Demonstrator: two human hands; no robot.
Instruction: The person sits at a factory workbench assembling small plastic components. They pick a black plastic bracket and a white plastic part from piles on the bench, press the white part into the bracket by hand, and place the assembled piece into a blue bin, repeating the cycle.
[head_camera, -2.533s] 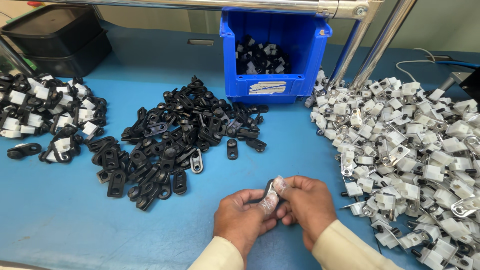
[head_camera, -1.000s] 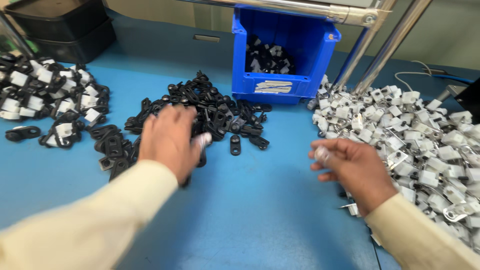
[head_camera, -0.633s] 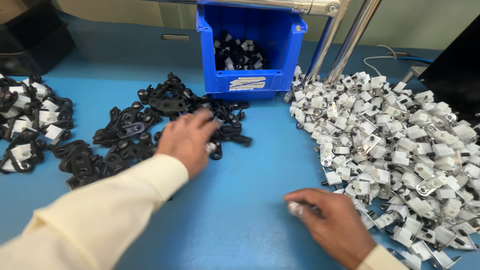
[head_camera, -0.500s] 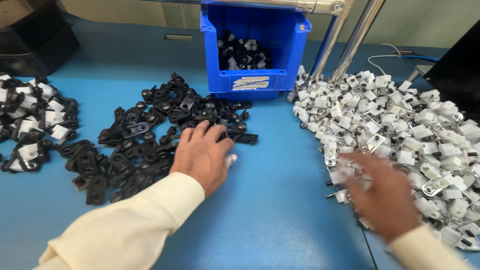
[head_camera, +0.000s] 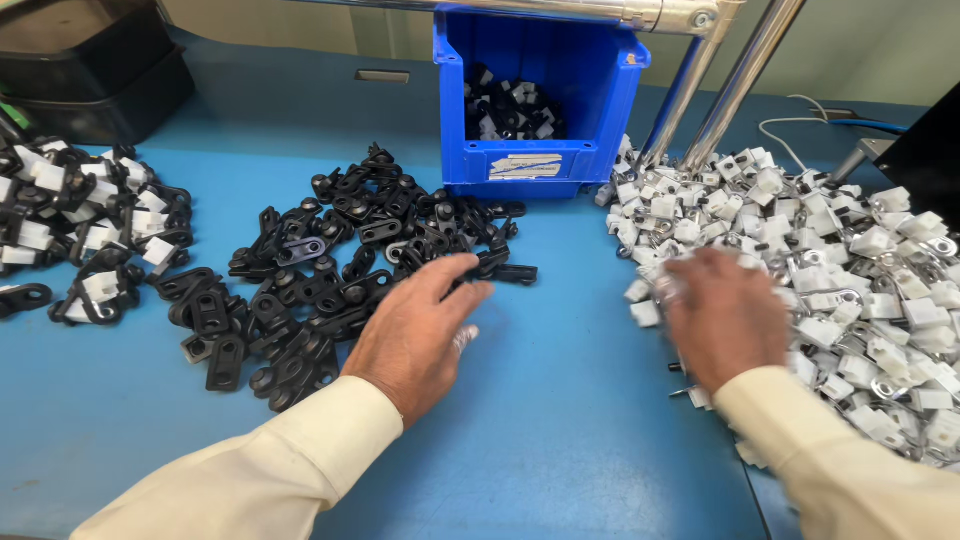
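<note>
My left hand (head_camera: 415, 335) lies palm down on the blue table (head_camera: 570, 420), fingers spread. Its fingertips reach the near edge of a heap of black plastic clips (head_camera: 320, 260). I see nothing gripped in it. My right hand (head_camera: 725, 315) is blurred by motion. It hovers over the left edge of a big heap of white clips with metal parts (head_camera: 860, 260). Its fingers point into the heap and are hidden by the back of the hand, so I cannot make out whether they hold a piece. Both arms wear cream sleeves.
A blue bin (head_camera: 535, 165) with a few black and white pieces stands at the back centre. Slanted metal tubes (head_camera: 735, 90) rise beside it. A heap of joined black-and-white clips (head_camera: 80, 230) lies far left, with dark trays (head_camera: 90, 60) behind. A dark panel (head_camera: 930, 150) stands at right.
The hands, together at the front on one piece, have parted. My left hand swept to the black heap and settled there. My right hand moved right, into the white heap.
</note>
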